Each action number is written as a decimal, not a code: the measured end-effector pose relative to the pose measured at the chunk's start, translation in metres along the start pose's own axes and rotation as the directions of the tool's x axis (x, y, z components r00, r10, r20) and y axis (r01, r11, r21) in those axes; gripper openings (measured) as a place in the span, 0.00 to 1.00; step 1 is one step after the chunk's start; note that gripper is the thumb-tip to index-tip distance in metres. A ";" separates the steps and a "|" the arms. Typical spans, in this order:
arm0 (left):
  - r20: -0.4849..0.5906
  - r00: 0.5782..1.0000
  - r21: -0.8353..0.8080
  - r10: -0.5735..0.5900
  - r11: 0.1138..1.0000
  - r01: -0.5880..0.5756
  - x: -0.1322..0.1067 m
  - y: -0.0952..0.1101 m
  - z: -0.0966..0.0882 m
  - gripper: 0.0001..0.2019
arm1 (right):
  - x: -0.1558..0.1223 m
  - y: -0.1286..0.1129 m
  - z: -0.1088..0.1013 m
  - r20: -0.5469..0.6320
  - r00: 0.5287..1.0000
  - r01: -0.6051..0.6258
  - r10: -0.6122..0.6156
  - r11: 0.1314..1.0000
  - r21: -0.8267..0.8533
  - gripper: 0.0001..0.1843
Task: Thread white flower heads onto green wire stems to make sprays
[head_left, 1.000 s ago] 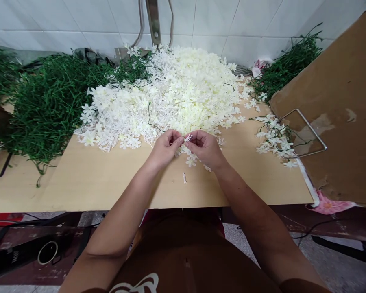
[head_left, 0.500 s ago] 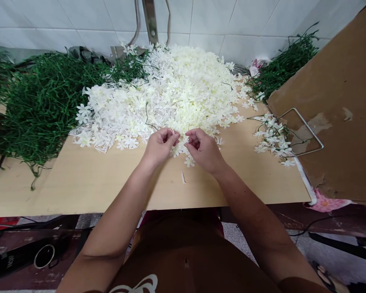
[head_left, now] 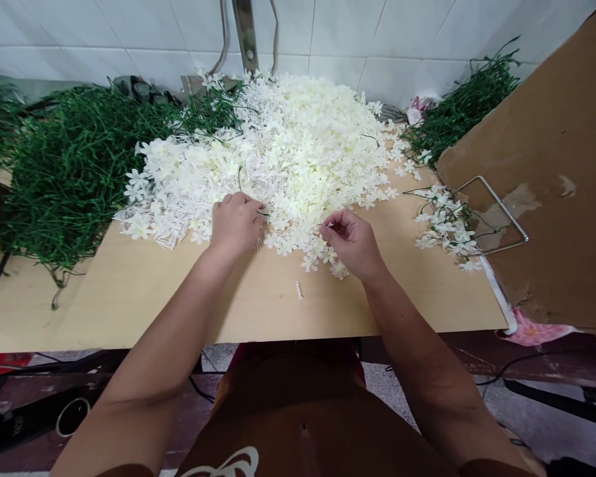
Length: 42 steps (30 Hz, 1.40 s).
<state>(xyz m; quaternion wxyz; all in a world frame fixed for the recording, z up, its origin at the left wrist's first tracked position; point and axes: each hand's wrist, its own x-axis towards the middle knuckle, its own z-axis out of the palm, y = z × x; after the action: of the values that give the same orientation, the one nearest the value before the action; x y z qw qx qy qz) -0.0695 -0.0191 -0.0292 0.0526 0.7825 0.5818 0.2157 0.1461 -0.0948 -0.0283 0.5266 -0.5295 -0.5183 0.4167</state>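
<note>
The table (head_left: 149, 291) bears heaped white flowers (head_left: 322, 146), with green stems (head_left: 84, 159) left of them. At the heap's near edge, the left hand (head_left: 237, 222) lies palm down, grip hidden. The right hand (head_left: 353, 242) curls beside loose blossoms; whether its grip pinches anything, I cannot tell. Nearer lies a white sliver (head_left: 298, 290).

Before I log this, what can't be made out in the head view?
All in the head view:
Left hand: whether it grips the green stem beside its fingers, which hide any contact.
Right hand: what, if anything, its fingertips hold; too small to tell.
White flowers: the pile's lower layers, hidden by those on top.
Cardboard: its full extent, cut by the right edge.
</note>
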 end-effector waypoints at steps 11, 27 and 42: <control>-0.293 0.956 -0.151 0.028 0.986 -0.075 0.026 -0.004 -0.023 0.07 | -0.008 -0.005 -0.009 -0.040 0.999 -0.017 0.018 0.999 0.029 0.17; -0.399 0.915 -0.550 0.061 0.782 -0.292 -0.047 0.043 -0.041 0.07 | -0.043 -0.012 -0.001 -0.006 0.997 -0.071 0.075 0.968 0.241 0.18; 0.149 0.801 -0.989 -0.580 -0.066 0.136 -0.072 0.001 -0.006 0.15 | -0.053 0.031 0.006 0.145 0.984 0.143 -0.106 0.949 -0.280 0.02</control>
<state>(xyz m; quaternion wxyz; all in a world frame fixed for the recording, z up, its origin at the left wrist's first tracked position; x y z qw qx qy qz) -0.0871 -0.0880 -0.0434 0.5287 0.2912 0.4592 0.6518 0.1379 -0.1434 -0.0649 0.4346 -0.5392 -0.6387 0.3354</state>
